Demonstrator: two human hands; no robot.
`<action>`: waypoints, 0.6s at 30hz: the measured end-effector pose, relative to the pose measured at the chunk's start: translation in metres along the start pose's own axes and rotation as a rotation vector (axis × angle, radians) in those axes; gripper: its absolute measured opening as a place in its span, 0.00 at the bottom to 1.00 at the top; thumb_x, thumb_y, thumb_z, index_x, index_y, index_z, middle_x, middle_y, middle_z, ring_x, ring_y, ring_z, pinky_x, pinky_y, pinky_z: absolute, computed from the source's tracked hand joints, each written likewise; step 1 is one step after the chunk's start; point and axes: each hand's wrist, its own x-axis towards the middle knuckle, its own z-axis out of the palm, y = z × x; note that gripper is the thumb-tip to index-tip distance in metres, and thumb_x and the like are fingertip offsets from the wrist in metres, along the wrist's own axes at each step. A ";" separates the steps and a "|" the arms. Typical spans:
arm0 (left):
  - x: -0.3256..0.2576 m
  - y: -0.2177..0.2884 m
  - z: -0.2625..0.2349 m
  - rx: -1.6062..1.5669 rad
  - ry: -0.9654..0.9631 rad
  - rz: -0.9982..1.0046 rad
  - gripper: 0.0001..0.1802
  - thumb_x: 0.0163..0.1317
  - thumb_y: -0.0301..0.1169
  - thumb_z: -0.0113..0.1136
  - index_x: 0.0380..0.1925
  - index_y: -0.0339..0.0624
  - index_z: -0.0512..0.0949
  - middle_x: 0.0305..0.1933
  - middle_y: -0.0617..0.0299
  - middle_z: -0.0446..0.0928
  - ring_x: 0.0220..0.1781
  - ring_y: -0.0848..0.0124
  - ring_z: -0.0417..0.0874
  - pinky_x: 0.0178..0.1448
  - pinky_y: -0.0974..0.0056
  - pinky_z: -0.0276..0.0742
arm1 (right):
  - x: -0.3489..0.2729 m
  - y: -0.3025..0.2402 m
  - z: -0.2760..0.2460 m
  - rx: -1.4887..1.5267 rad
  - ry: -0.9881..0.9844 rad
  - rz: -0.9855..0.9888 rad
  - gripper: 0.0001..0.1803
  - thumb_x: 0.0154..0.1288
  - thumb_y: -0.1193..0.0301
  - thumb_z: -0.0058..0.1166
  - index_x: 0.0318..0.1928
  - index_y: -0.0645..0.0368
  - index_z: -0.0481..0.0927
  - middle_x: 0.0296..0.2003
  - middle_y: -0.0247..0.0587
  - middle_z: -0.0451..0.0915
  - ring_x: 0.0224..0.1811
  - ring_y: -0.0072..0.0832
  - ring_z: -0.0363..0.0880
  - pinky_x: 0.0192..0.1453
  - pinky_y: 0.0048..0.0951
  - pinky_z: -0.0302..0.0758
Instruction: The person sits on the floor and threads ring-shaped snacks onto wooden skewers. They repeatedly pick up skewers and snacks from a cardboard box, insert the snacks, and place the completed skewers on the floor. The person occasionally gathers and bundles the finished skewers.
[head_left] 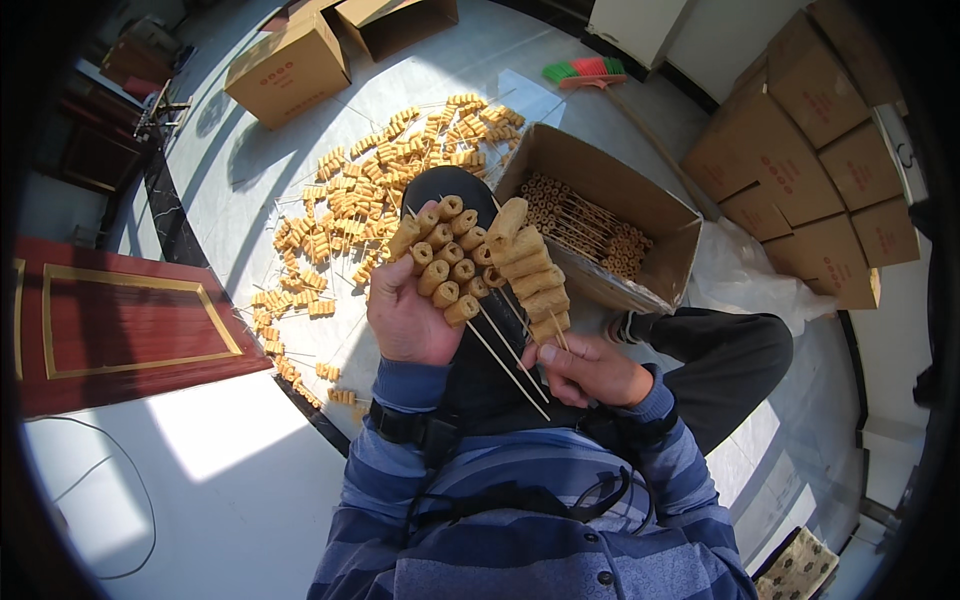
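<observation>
Gripping a bundle of skewered rolls mid-frame: left hand, fingers curled round it; right hand, lower right of that, fingers closed on the stick end of more skewered rolls; from where I stand, loose skewers spread over floor upper centre, open carton of packed skewers upper right of centre

Skewer pile left of box, broom seemingly behind
</observation>
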 end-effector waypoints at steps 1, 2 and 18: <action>0.000 -0.001 -0.001 -0.012 -0.005 -0.003 0.35 0.66 0.42 0.46 0.69 0.32 0.65 0.70 0.45 0.70 0.71 0.51 0.72 0.74 0.47 0.67 | 0.000 0.000 0.001 0.008 -0.011 -0.006 0.22 0.84 0.57 0.34 0.56 0.63 0.73 0.17 0.27 0.67 0.16 0.14 0.63 0.22 0.18 0.62; -0.001 -0.001 -0.002 -0.024 -0.011 -0.007 0.34 0.66 0.42 0.45 0.69 0.33 0.65 0.69 0.45 0.70 0.71 0.51 0.72 0.74 0.47 0.66 | 0.001 0.000 0.001 0.006 -0.032 -0.009 0.22 0.84 0.57 0.33 0.56 0.63 0.73 0.17 0.27 0.67 0.16 0.14 0.63 0.22 0.18 0.62; -0.006 -0.007 0.000 0.013 -0.124 -0.058 0.41 0.61 0.43 0.51 0.72 0.32 0.61 0.64 0.46 0.73 0.63 0.53 0.77 0.68 0.48 0.73 | 0.011 0.000 0.002 -0.654 0.693 -0.167 0.17 0.80 0.58 0.43 0.44 0.61 0.74 0.26 0.44 0.79 0.27 0.37 0.80 0.34 0.38 0.76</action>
